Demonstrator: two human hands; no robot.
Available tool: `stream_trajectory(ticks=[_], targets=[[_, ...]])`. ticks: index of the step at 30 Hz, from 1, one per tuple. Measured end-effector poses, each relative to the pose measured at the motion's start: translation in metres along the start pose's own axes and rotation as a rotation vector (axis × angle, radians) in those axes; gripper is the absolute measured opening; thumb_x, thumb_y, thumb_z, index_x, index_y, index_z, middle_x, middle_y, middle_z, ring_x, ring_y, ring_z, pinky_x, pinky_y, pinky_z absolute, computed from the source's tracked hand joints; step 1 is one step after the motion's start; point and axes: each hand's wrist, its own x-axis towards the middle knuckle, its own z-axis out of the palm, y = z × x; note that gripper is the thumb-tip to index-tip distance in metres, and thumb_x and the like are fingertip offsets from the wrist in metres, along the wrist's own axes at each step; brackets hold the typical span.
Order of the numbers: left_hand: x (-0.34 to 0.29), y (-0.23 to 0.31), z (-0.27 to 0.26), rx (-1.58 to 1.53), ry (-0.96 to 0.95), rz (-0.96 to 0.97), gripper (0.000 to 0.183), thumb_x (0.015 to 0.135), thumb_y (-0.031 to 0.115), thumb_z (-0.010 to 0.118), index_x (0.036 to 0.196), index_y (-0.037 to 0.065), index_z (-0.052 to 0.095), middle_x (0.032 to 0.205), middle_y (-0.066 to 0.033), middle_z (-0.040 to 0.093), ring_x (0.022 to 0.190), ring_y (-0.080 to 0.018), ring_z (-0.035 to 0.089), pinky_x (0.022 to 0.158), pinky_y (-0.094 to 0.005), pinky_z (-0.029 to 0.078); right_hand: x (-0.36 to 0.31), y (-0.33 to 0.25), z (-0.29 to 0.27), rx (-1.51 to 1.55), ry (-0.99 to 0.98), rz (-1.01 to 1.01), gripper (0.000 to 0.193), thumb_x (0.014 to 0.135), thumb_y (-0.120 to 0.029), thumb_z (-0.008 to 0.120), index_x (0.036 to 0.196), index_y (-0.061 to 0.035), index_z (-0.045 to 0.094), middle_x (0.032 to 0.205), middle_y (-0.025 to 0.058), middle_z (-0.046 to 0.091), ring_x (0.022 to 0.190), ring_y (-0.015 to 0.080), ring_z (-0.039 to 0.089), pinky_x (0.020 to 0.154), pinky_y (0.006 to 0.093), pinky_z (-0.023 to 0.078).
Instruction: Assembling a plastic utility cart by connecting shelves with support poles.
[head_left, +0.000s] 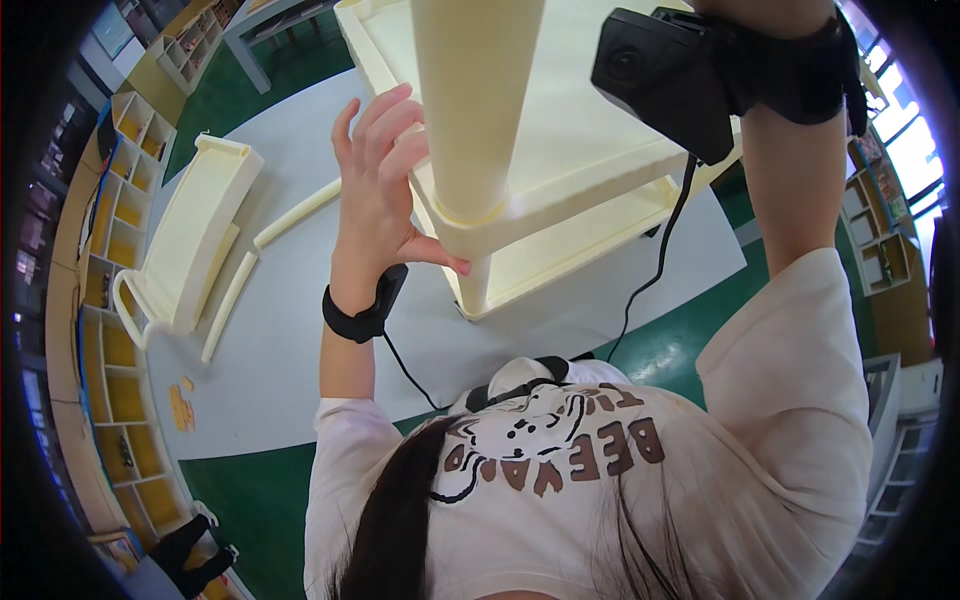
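A cream plastic tiered rack (600, 195) stands on the table, its trays stacked one above another. A thick cream post (475, 110) rises from the near corner of its upper tray. Beside that corner is my left hand (375, 185), fingers stretched and spread close to the tray's side. Its thumb reaches across to the shorter post (478, 285) below the tray, seemingly touching it. My right forearm is raised at the upper right. Only the base of my right hand (765, 14) shows at the top edge; its fingers and anything in them are out of frame.
On the white table (290, 390) left of the rack lie a cream tray-like part (195, 235), two slim cream rods (298, 215) and small tan pieces (182, 408). Black cables (660, 265) hang from devices strapped to both wrists. Low shelving (125, 400) lines the left.
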Motion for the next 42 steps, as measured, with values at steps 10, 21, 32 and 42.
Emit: stream_trajectory(ticks=[10, 21, 32, 42], targets=[[-0.02, -0.004, 0.003, -0.051, 0.039, -0.078, 0.094, 0.046, 0.079, 0.046, 0.112, 0.013, 0.037, 0.111, -0.0119, 0.042, 0.108, -0.0324, 0.036, 0.082, -0.0397, 0.02, -0.014, 0.016, 0.007, 0.029, -0.024, 0.01, 0.02, 0.078, -0.021, 0.053, 0.081, -0.0023, 0.047, 0.061, 0.0048, 0.049, 0.052, 0.0123, 0.05, 0.045, 0.025, 0.044], [-0.041, -0.013, -0.002, -0.176, -0.247, -0.271, 0.095, 0.046, 0.08, 0.045, 0.113, 0.013, 0.036, 0.115, -0.0122, 0.038, 0.109, -0.0332, 0.033, 0.083, -0.0399, 0.021, -0.017, 0.025, 0.004, 0.027, -0.021, 0.012, 0.019, 0.078, -0.02, 0.053, 0.081, -0.0027, 0.047, 0.06, 0.0044, 0.048, 0.052, 0.012, 0.049, 0.044, 0.0246, 0.043], [-0.036, -0.006, -0.012, -0.156, -0.349, -0.351, 0.092, 0.044, 0.079, 0.048, 0.108, 0.015, 0.038, 0.111, -0.012, 0.04, 0.108, -0.0342, 0.035, 0.079, -0.0388, 0.02, 0.001, 0.026, -0.008, 0.014, -0.024, -0.017, 0.018, 0.078, -0.02, 0.053, 0.081, -0.0031, 0.047, 0.059, 0.004, 0.048, 0.051, 0.0118, 0.049, 0.043, 0.0242, 0.043], [-0.034, -0.011, -0.009, -0.094, -0.281, -0.233, 0.095, 0.043, 0.08, 0.047, 0.111, 0.014, 0.037, 0.113, -0.0129, 0.041, 0.11, -0.0342, 0.033, 0.08, -0.0388, 0.02, 0.025, 0.032, -0.001, -0.103, -0.229, 0.069, 0.018, 0.078, -0.02, 0.053, 0.081, -0.0034, 0.047, 0.059, 0.0036, 0.047, 0.05, 0.0115, 0.048, 0.043, 0.0238, 0.043]])
